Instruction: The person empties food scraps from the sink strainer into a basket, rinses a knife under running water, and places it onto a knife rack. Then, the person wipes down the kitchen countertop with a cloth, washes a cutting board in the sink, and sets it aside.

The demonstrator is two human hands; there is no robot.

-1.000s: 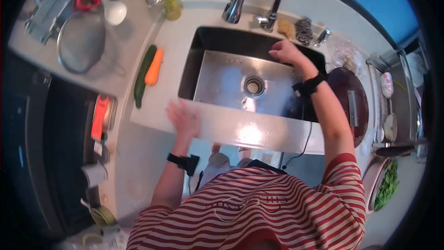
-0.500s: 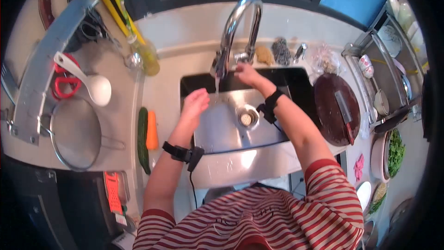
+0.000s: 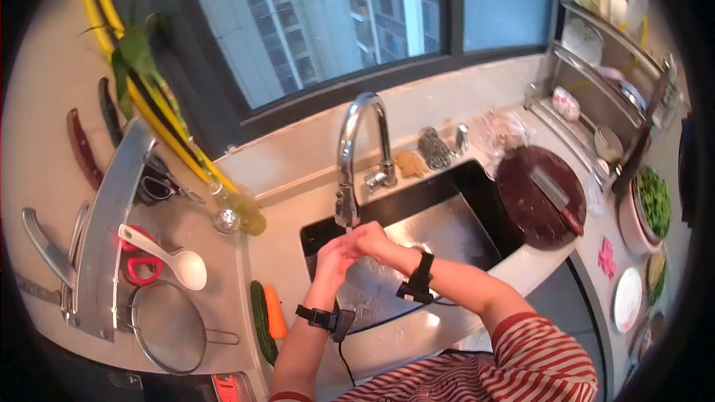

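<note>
The left hand (image 3: 337,256) and right hand (image 3: 370,241) touch under the tap (image 3: 347,205). I cannot tell how open each grip is or what it has.

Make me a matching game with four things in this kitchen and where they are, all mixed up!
1. carrot
2. knife
3. leafy greens
4. left hand and right hand

A. lying on the round dark board
B. in a bowl
C. close together under the faucet
D. beside the cucumber

Right pairs: 1-D, 2-A, 3-B, 4-C
</note>
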